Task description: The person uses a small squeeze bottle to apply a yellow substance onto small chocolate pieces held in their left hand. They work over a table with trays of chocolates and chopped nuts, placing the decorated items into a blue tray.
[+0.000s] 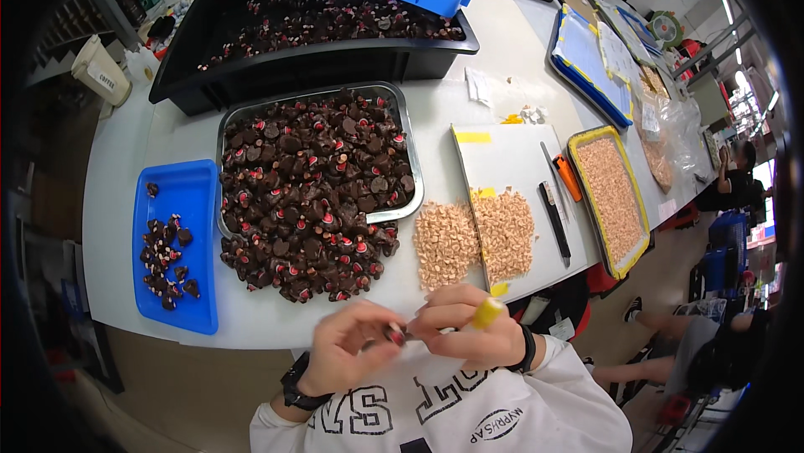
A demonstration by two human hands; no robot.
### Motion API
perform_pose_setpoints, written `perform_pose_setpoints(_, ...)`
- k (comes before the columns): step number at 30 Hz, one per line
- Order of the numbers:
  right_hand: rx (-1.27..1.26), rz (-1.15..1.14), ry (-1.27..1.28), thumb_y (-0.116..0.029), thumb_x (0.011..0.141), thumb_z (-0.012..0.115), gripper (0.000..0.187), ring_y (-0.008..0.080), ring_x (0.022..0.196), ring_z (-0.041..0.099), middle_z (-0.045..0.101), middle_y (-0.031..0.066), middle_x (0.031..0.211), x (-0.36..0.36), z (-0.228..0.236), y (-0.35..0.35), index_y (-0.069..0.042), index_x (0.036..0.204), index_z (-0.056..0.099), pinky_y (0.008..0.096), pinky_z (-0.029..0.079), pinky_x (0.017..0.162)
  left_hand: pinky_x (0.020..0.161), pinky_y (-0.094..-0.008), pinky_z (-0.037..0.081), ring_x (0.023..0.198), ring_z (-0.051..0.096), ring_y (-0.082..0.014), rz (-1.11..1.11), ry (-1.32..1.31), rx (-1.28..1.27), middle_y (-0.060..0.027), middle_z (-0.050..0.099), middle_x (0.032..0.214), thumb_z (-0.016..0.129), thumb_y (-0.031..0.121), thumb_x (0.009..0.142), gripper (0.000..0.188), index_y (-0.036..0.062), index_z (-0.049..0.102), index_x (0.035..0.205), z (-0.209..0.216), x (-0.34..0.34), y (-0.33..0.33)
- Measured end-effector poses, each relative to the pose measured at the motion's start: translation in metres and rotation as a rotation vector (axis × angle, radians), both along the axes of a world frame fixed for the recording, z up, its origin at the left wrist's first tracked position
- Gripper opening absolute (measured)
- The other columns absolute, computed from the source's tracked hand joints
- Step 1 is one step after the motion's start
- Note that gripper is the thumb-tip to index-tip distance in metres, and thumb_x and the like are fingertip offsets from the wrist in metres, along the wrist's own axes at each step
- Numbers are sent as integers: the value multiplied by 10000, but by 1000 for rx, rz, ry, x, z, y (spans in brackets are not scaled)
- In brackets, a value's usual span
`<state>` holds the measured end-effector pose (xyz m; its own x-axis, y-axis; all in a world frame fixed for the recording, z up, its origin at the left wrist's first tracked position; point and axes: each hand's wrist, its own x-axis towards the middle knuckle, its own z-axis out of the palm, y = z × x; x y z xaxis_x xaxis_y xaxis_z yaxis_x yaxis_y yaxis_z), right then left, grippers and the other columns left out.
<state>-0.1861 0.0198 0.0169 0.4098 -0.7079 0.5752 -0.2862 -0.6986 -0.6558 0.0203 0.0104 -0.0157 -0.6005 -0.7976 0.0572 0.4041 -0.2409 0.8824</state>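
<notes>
A small dark piece (394,334) with a red patch is pinched between the thumb and fingers of the left hand (356,346), just above the white printed shirt (444,394) and near the table's front edge. Its surface looks dark brown and lumpy. Most of it is covered by fingers, so neither its long axis nor the way it points can be told. The fingers of the right hand (465,332) are curled and brought up to the piece's right side; whether it is gripped by them too cannot be told. At one of those fingers a smooth yellow sleeve (488,312) is seen, tilted up to the right.

Similar knobbly dark pieces (306,202) are heaped in a shiny metal tray (412,151) and spilled over its front. A few more are scattered in a shallow blue plastic tray (177,181). Beside a flat white board (507,156), and upon it, small pale chips (445,245) are piled, matte and irregular. On the board's right part a slim black-handled tool (554,223) is laid, its long axis slanted from upper left to lower right
</notes>
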Motion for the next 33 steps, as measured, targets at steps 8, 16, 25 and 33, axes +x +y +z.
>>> perform_pose_setpoints(8, 125, -102, -134, 41, 595, 721, 194, 238, 770, 570, 638, 59, 862, 13, -2, -5, -65, 633, 563, 326, 471, 671, 713, -271, 542, 896, 591, -190, 255, -22, -145, -177, 546, 1019, 668, -76, 730, 332, -71, 515, 1025, -1, -12, 6)
perform_pose_setpoints(16, 31, -33, -29, 7, 619, 674, 240, 256, 755, 578, 624, 105, 882, 10, -11, -7, -30, 821, 551, 343, 476, 644, 705, -261, 540, 861, 602, -179, 272, -155, -175, -176, 562, 1010, 668, -68, 730, 330, -65, 537, 1033, -1, -9, 9)
perform_pose_setpoints(25, 34, -8, -28, -46, 628, 604, 240, 301, 843, 586, 597, 150, 983, 9, -10, -3, 11, 856, 556, 366, 486, 710, 691, -243, 520, 806, 597, -151, 323, -337, -252, -151, 561, 1020, 658, -53, 739, 358, -46, 566, 1085, 5, -8, 7)
perform_pose_setpoints(33, 160, 21, -185, -52, 629, 712, 274, 311, 848, 604, 603, 172, 1040, 13, -27, 1, -27, 848, 549, 368, 489, 712, 673, -230, 515, 790, 592, -140, 281, -415, -251, -127, 556, 999, 624, -41, 773, 299, -33, 594, 1070, 11, -1, 3)
